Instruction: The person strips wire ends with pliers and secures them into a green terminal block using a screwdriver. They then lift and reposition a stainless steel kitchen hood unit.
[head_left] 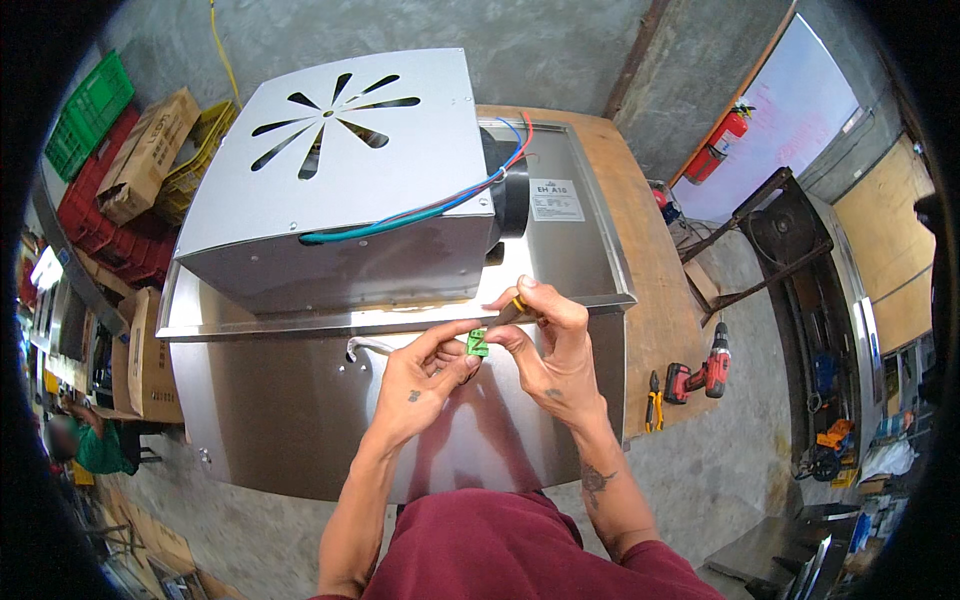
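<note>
Between the thumb and fingers of my left hand (417, 375) is a small green terminal block connector (477, 343). Close against it, my right hand (550, 350) pinches a small tool with a yellow band (518, 303), which looks like a screwdriver; its tip is hard to make out. Both hands are over the front of a shiny steel hood (270, 400). Just beyond sits a metal blower box (340, 245) with petal-shaped slots on top. Blue, red and green wires (420, 215) run from the box toward its black round outlet (513, 192).
On the wooden table (655, 290) at right lie pliers (654, 403) and a red cordless drill (710, 370). White wire ends (370, 345) poke from the hood. Crates (90, 115) and cardboard boxes (150, 155) are stacked at left. A person in green (105, 448) is at far left.
</note>
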